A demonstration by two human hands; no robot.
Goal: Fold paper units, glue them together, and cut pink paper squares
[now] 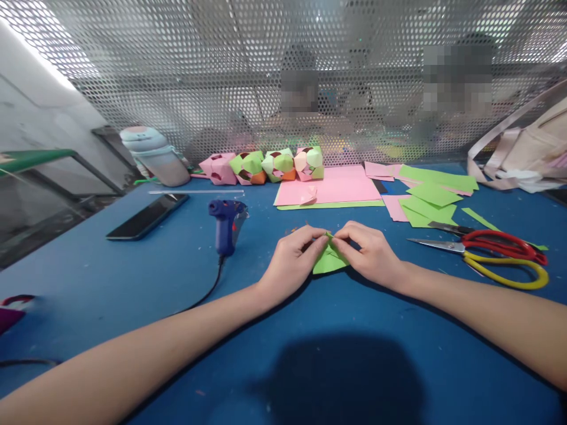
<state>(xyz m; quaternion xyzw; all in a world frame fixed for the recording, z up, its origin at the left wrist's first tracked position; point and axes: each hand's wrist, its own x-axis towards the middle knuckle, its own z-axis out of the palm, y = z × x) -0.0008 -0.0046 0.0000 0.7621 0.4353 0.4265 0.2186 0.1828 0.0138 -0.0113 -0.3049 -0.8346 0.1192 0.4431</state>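
A piece of green paper (330, 263) with creases in it is held between my two hands, low over the blue table. My left hand (296, 255) pinches its upper left edge between thumb and fingers. Just across from it, my right hand (368, 252) pinches the upper right edge the same way. The paper fans out toward me below the fingertips, and its top is partly hidden by them. Left of my hands a blue hot glue gun (227, 227) stands on the table, its cord trailing toward me.
Several folded paper balls (248, 167) line the back, beside pink sheets (341, 183). Green paper pieces (427, 203) and scissors (500, 251) lie at right. A phone (148, 217), a clear stick (197, 192) and a bottle (155, 156) are at left. A perforated metal panel (248, 77) closes the back.
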